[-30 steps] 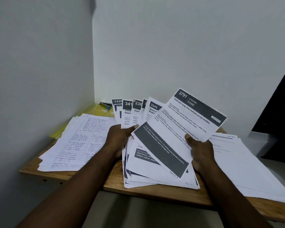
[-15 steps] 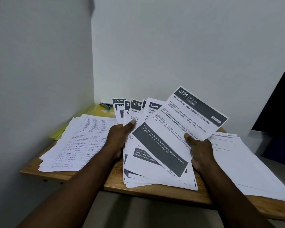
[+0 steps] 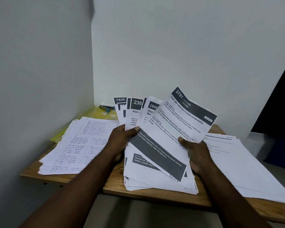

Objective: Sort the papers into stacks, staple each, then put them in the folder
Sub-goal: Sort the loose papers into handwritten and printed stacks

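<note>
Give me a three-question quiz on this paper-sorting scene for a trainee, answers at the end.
1. True or false: the stapler lies at the back of the table, in neither hand.
2. Which number heads the front sheet that the right hand pinches? A 1426, B 2946, C 3791.
3. Fill in: the handwritten stack lies to the ____ of the left hand gripping the printed fan.
Key: 1 true; 2 C; 3 left.

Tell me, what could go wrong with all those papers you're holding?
1. The printed sheets are fanned loosely between the left hand and right hand. Some might slip out and get mixed up.
2. Their lower ends sit close to the front edge of the table, so dropped sheets could slide to the floor.
3. The white stack lies just beside the right hand. A careless move might push it askew.
</note>
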`<control>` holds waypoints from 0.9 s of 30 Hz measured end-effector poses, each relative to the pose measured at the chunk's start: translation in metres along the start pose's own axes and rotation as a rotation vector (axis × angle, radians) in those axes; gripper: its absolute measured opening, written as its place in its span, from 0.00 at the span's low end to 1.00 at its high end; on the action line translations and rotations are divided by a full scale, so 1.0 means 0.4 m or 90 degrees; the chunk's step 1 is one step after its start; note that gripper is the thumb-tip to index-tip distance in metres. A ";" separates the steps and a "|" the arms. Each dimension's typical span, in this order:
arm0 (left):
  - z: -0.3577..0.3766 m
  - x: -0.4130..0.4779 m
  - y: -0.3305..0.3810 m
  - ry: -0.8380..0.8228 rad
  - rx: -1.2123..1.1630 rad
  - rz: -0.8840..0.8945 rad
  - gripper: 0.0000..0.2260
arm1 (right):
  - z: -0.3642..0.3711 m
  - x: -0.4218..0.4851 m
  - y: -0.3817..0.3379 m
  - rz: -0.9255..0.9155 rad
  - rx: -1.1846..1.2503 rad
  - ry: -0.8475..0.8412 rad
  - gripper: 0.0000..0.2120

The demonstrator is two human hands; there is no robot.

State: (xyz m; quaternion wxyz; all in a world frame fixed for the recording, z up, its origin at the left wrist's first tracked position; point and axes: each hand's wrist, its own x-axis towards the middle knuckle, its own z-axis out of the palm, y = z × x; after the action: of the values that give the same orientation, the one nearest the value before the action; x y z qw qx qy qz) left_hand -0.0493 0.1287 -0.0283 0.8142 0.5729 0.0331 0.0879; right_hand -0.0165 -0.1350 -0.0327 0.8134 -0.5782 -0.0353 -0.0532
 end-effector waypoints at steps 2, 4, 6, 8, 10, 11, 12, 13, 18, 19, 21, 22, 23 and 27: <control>-0.001 -0.001 0.000 0.002 0.000 -0.003 0.10 | 0.000 0.002 0.003 -0.006 -0.002 -0.001 0.17; 0.000 0.000 -0.001 0.010 -0.005 -0.008 0.11 | 0.000 0.005 0.009 -0.005 -0.003 -0.002 0.17; -0.003 0.004 -0.002 0.021 -0.026 -0.015 0.11 | 0.001 0.006 0.014 -0.001 0.005 -0.012 0.18; -0.007 0.006 0.001 0.035 -0.047 -0.020 0.11 | 0.002 0.006 0.016 -0.001 0.017 -0.016 0.19; -0.009 0.003 0.005 0.036 -0.057 -0.023 0.11 | 0.000 0.009 0.015 0.003 0.031 0.003 0.18; -0.008 0.001 0.008 0.036 -0.061 -0.025 0.11 | -0.003 0.012 0.015 0.007 0.039 0.013 0.18; -0.008 0.001 0.009 0.036 -0.063 -0.026 0.10 | -0.005 0.013 0.015 0.010 0.046 0.020 0.19; -0.008 0.000 0.011 0.036 -0.067 -0.028 0.10 | -0.006 0.013 0.014 0.014 0.051 0.022 0.19; -0.013 -0.004 0.012 0.030 -0.072 -0.027 0.11 | -0.009 0.015 0.018 0.010 0.043 0.030 0.18; -0.014 -0.004 0.011 0.031 -0.075 -0.026 0.12 | -0.010 0.018 0.019 0.007 0.036 0.048 0.17; -0.015 -0.004 0.009 0.032 -0.082 -0.027 0.13 | -0.014 0.024 0.020 0.001 0.018 0.090 0.15; -0.016 -0.002 0.009 0.035 -0.083 -0.027 0.13 | -0.016 0.025 0.019 0.000 0.013 0.110 0.13; -0.017 -0.002 0.009 0.042 -0.081 -0.025 0.13 | -0.019 0.024 0.017 -0.002 0.013 0.125 0.13; -0.022 -0.001 0.011 0.081 -0.058 -0.013 0.11 | -0.022 0.021 0.015 -0.007 0.006 0.121 0.14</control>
State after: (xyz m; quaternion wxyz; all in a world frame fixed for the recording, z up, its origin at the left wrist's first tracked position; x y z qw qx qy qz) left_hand -0.0516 0.1383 -0.0271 0.8365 0.5283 0.0861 0.1172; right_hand -0.0075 -0.1417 -0.0401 0.8153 -0.5666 0.0388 -0.1124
